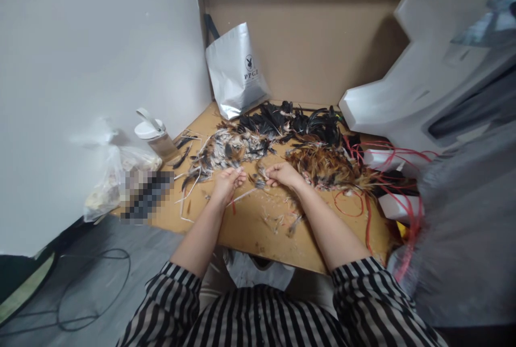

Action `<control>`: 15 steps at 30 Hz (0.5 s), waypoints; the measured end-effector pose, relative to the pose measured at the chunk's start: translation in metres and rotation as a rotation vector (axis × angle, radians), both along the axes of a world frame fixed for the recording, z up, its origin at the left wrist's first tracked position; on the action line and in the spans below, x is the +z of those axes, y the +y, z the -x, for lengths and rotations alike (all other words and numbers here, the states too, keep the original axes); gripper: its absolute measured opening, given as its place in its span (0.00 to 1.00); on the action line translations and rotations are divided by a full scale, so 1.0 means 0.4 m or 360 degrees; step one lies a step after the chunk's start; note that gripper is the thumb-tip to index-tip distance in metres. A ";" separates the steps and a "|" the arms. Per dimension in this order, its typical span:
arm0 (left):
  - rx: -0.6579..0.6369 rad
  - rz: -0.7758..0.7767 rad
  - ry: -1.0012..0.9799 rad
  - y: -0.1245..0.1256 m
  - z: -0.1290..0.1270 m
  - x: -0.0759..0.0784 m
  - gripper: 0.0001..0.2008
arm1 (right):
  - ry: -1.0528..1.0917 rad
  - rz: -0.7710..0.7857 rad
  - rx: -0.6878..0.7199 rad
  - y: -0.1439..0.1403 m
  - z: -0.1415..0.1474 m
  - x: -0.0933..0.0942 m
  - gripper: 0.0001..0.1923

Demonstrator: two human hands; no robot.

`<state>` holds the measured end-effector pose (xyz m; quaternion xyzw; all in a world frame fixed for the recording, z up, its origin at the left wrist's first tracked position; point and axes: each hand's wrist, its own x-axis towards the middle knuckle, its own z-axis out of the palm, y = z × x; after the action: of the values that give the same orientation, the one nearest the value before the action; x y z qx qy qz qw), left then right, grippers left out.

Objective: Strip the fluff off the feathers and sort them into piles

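My left hand (228, 185) is closed in a pinch just in front of the mottled pile. A brown-black feather (234, 154) rises from its fingertips. Facing it, my right hand (284, 174) pinches small greyish-brown feathers (261, 172) between thumb and fingers. Beyond the left hand lies a pile of pale and brown feathers (215, 148). Glossy black feathers (306, 124) are heaped at the back, and golden-brown feathers (328, 167) spread to the right. Loose fluff and feather scraps (278, 221) litter the tabletop (250, 231) between my forearms.
A silver bag (236, 70) leans against the back panel. On the left are a white-lidded jar (157, 137) and a plastic bag (107, 186). Red strips (368, 221) trail along the right side, by white foam pieces (399, 207). White strips (196, 180) lie left of my hands.
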<state>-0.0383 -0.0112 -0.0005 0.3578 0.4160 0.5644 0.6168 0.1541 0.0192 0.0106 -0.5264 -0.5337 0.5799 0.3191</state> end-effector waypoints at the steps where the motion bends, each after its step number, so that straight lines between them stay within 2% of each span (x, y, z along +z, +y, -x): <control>1: -0.0023 0.0003 -0.0005 -0.001 -0.001 0.001 0.13 | 0.0018 0.0018 -0.0012 0.001 -0.001 0.000 0.04; 9: -0.0107 0.0008 -0.0017 -0.004 -0.007 0.000 0.12 | 0.0327 0.0127 -0.0102 -0.006 -0.004 0.018 0.04; 15: -0.0176 -0.0028 0.0006 -0.004 -0.012 -0.006 0.12 | 0.0527 0.0210 -0.0062 -0.013 0.001 0.033 0.07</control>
<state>-0.0333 -0.0127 -0.0029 0.3865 0.3917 0.5324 0.6432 0.1536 0.0138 0.0238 -0.4537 -0.4243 0.6862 0.3785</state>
